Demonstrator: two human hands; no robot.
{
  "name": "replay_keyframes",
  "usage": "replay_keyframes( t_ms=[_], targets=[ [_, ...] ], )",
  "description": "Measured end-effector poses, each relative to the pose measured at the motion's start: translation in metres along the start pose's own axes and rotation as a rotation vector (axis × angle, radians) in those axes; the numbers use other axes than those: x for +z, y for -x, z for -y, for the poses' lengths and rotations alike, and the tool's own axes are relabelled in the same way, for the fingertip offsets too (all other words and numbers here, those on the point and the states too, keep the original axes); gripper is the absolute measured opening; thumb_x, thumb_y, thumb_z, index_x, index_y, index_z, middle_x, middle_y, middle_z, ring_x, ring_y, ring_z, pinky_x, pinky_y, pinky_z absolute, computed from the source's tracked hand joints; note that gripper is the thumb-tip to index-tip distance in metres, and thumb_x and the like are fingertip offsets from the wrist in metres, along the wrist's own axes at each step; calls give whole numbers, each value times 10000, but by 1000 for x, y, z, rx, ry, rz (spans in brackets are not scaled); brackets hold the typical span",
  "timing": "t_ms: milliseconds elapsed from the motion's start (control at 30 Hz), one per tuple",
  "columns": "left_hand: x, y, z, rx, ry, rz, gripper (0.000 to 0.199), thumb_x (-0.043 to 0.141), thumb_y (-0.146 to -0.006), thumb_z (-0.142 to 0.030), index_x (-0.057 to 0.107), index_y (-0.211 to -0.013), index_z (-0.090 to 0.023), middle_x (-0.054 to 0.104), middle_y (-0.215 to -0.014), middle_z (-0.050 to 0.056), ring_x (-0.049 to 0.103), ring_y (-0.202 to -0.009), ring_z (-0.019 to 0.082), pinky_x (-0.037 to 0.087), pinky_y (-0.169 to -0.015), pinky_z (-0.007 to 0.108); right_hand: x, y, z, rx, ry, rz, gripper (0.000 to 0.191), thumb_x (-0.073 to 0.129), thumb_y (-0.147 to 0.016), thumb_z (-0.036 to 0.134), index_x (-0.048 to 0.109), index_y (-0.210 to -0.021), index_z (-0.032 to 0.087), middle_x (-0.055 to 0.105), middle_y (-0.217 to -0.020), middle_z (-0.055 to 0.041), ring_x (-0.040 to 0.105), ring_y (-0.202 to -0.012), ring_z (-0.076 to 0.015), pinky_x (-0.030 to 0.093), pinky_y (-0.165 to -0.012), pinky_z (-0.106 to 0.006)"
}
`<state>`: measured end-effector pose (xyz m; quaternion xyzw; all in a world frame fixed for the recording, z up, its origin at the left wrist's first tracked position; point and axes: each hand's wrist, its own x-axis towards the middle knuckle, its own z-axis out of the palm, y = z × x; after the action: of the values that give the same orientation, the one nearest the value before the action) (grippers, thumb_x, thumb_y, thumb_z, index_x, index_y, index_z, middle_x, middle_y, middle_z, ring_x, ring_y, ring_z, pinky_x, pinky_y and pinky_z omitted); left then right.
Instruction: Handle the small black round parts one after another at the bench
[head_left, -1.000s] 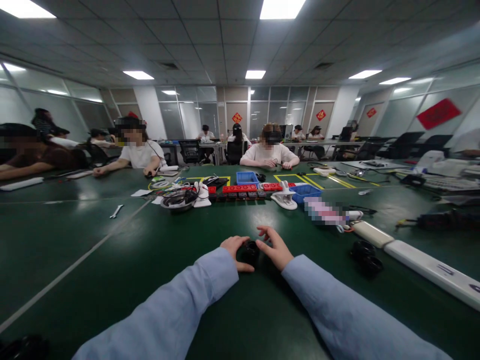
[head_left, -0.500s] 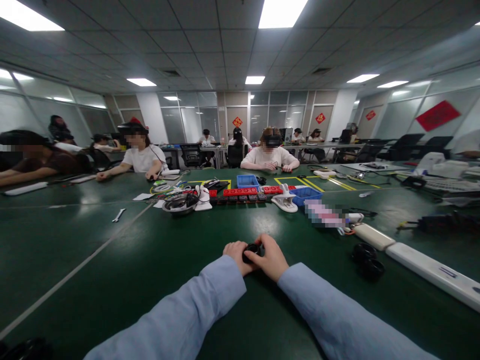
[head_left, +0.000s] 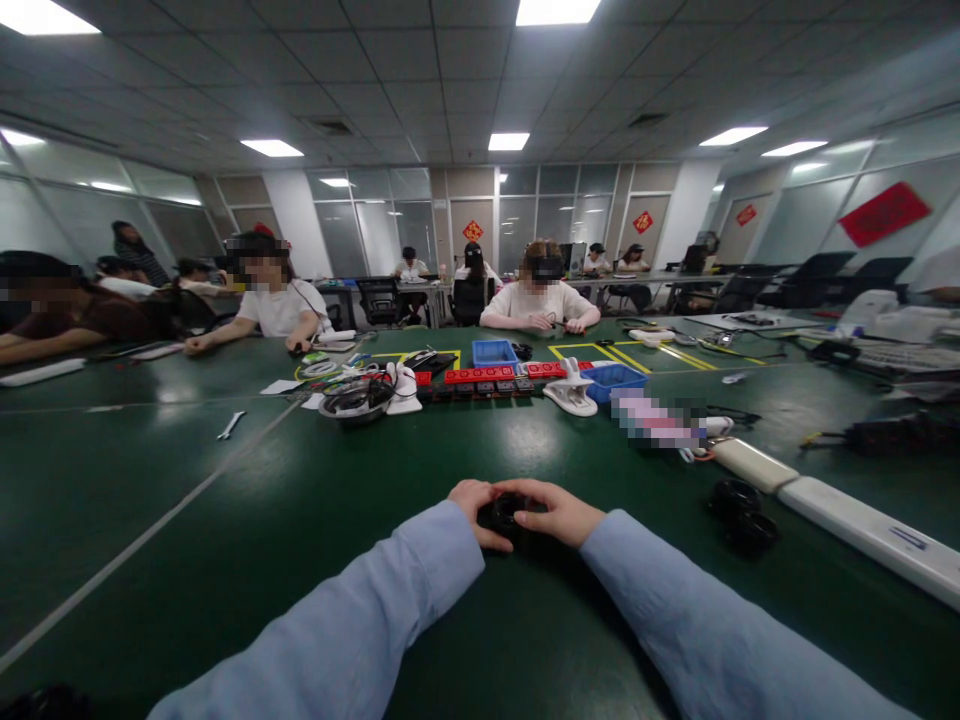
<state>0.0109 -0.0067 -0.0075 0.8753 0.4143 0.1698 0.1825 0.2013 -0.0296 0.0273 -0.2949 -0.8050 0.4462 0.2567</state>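
Note:
Between my two hands is a glossy black round, ring-like part (head_left: 505, 510), low over the green table. My left hand (head_left: 474, 508) curls around its left side, the thumb along the near edge. From the right, my right hand (head_left: 561, 512) holds it with fingers across the far edge and thumb near the opening. The fingers partly cover the part, so its exact kind cannot be made out. To the right, several similar black round parts (head_left: 752, 530) lie together on the table.
A white bar-shaped case (head_left: 862, 520) lies at the right. Across the table are a red strip (head_left: 480, 374), blue bins (head_left: 616, 380), a white clip stand (head_left: 571, 392) and coiled cables (head_left: 358, 402). A wrench (head_left: 231, 426) lies left. Beyond, a co-worker (head_left: 540, 298) sits handling something.
My right hand has swung outward and lies flatter, its fingers now reaching across the far side of the black part. The view has shifted slightly. My left hand keeps its place.

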Motion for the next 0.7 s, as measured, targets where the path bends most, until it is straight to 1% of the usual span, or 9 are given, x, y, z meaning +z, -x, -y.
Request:
replay_keyframes(
  t_ms=[67,133,267,333,433,500,567,633,700],
  targets=[
    [0,1,-2,-1,-20,-21,572,680,-518,-505,586,-984,-187,611,-883,43,547,-869,231,407,-800,335,4,1,-5,40,18,-95,517,557,-721,374,429,-1189,195,493,-1145,-79,463,-1032,-226,377,-846,-385],
    [-1,2,-3,-10,-20,-43,533,665,-559,-472,574,-998,-183,603,-886,47,551,-850,217,421,-778,318,7,1,-9,63,97,-212,570,589,-691,364,403,-1200,188,497,-1103,-81,477,-987,-217,383,-831,-382],
    [-1,5,-9,-56,-61,-98,646,670,-528,-493,520,-1077,-188,586,-928,60,541,-853,227,424,-778,339,14,0,-10,113,234,-373,620,653,-619,354,403,-1155,165,506,-973,-59,498,-829,-175,410,-749,-338],
    [0,7,-15,-129,-112,-148,676,658,-502,-537,520,-1067,-192,583,-932,64,536,-862,241,414,-789,362,20,-1,-8,154,268,-432,604,672,-595,353,415,-1107,162,509,-926,-43,496,-796,-166,410,-724,-324],
    [2,9,-26,-238,-157,-220,603,641,-490,-547,560,-965,-184,586,-890,63,538,-843,243,411,-779,361,29,-3,-3,192,320,-517,477,674,-589,360,458,-969,170,515,-845,-18,493,-753,-160,403,-682,-305],
    [4,9,-30,-270,-190,-235,505,630,-509,-524,580,-880,-184,590,-859,59,539,-832,241,407,-778,357,33,-5,-1,191,353,-552,379,669,-594,361,478,-863,175,515,-792,-7,488,-729,-159,398,-658,-298],
    [7,8,-31,-267,-214,-221,420,623,-534,-496,590,-813,-184,598,-833,55,542,-828,237,401,-782,353,33,-6,-1,156,381,-561,315,669,-599,338,495,-803,174,512,-777,-9,486,-738,-164,397,-665,-301],
    [8,6,-28,-246,-209,-210,394,630,-541,-482,597,-785,-174,604,-817,56,545,-822,233,404,-776,342,30,-6,0,96,385,-534,283,670,-603,294,522,-810,167,513,-803,-21,489,-778,-172,399,-703,-310],
    [8,4,-21,-214,-186,-197,426,645,-526,-500,608,-786,-165,606,-812,56,548,-804,226,415,-748,326,23,-6,0,41,368,-471,298,672,-607,259,554,-863,163,513,-859,-38,487,-843,-183,394,-759,-327]
  ],
)
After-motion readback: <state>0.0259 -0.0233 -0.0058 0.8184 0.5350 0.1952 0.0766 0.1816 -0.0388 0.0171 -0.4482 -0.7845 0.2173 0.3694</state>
